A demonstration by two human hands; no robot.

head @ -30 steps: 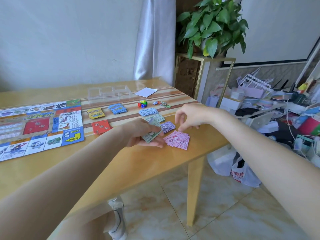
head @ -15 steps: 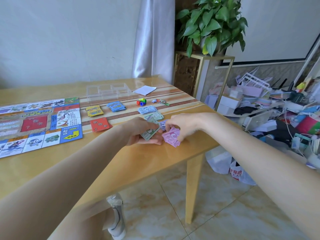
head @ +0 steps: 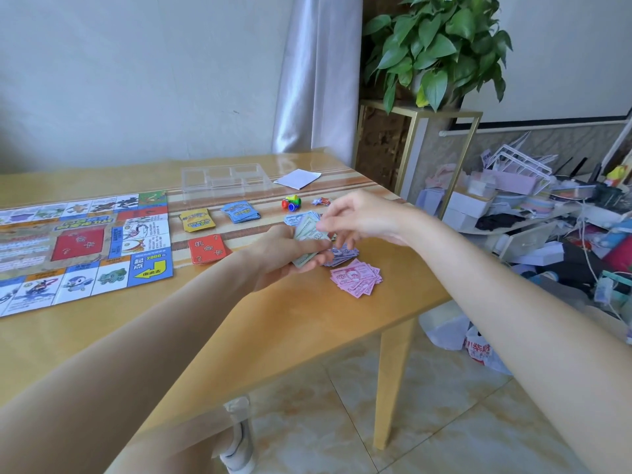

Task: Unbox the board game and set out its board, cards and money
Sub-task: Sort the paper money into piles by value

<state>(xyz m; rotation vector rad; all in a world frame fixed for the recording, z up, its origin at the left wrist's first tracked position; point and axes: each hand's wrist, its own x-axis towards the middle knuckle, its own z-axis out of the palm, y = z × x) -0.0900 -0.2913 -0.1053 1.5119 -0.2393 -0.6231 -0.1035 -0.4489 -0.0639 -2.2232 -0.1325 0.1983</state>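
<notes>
The game board point(head: 78, 248) lies unfolded on the left of the wooden table point(head: 239, 323). Beside it lie a yellow card deck point(head: 196, 219), a blue card deck point(head: 240, 212) and a red card deck point(head: 207, 249). My left hand point(head: 285, 256) grips a stack of green banknotes point(head: 309, 234). My right hand point(head: 359, 217) pinches the top edge of that stack. Purple notes point(head: 342, 254) and a pile of pink notes point(head: 355, 278) lie on the table just right of my left hand. Blue notes point(head: 294, 218) lie behind the hands, partly hidden.
A clear plastic tray insert point(head: 224, 181) and a white paper sheet point(head: 297, 178) lie at the back. Coloured pawns point(head: 291, 202) and small tokens point(head: 321, 201) sit near them. The table's edge runs close to the pink notes. A potted plant point(head: 434, 46) and cluttered shelves point(head: 533, 206) stand to the right.
My right hand let go of the pink notes, which now lie on the table, and rose to the green stack in my left hand.
</notes>
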